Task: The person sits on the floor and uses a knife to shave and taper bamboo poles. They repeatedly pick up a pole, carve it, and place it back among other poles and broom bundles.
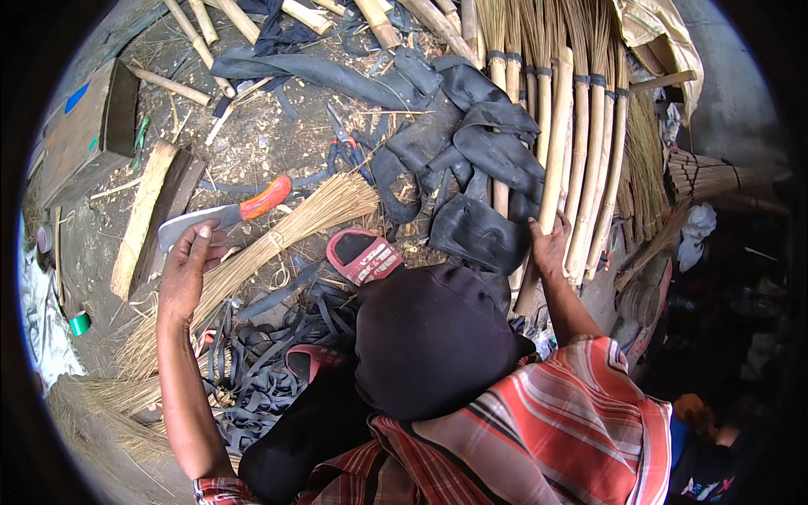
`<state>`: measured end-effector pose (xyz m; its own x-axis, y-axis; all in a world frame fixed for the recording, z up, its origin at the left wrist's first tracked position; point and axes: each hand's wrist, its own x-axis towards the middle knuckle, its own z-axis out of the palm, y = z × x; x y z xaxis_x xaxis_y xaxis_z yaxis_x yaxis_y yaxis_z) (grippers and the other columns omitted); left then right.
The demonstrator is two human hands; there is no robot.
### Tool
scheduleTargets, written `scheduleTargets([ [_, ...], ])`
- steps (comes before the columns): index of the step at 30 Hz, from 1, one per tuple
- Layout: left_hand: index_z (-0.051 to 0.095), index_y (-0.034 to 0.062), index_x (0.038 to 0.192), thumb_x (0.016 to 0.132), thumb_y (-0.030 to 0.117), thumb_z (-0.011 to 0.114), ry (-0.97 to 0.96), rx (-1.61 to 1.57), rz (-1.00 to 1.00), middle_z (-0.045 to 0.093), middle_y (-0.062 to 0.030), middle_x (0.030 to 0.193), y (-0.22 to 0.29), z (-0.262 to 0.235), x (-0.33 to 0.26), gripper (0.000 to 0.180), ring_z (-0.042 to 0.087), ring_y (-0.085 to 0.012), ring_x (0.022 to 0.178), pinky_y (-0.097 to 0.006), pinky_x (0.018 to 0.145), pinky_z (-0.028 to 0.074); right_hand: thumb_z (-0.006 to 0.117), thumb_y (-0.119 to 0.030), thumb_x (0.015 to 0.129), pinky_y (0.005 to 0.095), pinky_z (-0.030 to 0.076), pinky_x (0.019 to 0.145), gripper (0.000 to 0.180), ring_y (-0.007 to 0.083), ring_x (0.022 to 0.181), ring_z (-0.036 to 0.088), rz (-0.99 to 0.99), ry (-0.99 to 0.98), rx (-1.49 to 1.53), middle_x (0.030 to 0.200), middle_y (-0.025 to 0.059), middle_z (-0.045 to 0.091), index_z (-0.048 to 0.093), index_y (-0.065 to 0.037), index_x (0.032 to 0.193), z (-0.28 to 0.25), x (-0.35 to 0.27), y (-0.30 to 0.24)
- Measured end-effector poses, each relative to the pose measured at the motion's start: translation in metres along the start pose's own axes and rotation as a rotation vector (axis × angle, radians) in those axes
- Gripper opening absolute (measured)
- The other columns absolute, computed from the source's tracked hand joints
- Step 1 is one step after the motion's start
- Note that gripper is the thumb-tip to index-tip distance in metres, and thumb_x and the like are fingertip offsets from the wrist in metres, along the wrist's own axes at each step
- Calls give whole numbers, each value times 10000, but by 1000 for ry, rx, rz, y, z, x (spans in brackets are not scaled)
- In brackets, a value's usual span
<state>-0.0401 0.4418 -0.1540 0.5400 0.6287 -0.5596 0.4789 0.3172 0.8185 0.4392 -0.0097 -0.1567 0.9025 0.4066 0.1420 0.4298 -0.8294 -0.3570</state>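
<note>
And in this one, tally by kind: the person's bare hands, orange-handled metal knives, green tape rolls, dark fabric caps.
Bare hands (left hand, right hand): 2
Orange-handled metal knife: 1
Green tape roll: 1
Dark fabric cap: 1
Total: 5

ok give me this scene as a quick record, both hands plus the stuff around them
left hand: pinching the blade of a knife with an orange-red handle
right hand: gripping the lower end of a pale pole
right side: brooms lying in a row
centre: black sheeting, red slipper
left side: straw bundle, wooden block
</note>
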Motion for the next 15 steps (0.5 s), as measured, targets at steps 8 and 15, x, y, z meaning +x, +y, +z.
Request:
scheduleTargets([
  [8, 638, 89, 1345, 1092, 476, 502, 163, -102, -55, 700, -55, 1157, -22, -27, -43, 482, 662, -148, 1006, -305, 915, 516, 784, -221, 845, 360, 498, 929, 493, 260, 990, 661, 170, -258, 187, 1082, 149, 711, 644, 23, 1251, 44, 67, 11],
  [15, 644, 69, 1328, 1085, 487, 512, 209, -109, -54, 708, -61, 1137, -15, -30, -49, 502, 668, -146, 986, -303, 899, 523, 759, -189, 849, 358, 548, 826, 401, 229, 867, 686, 16, -151, 1, 935, 163, 719, 636, 17, 1170, 12, 68, -93],
])
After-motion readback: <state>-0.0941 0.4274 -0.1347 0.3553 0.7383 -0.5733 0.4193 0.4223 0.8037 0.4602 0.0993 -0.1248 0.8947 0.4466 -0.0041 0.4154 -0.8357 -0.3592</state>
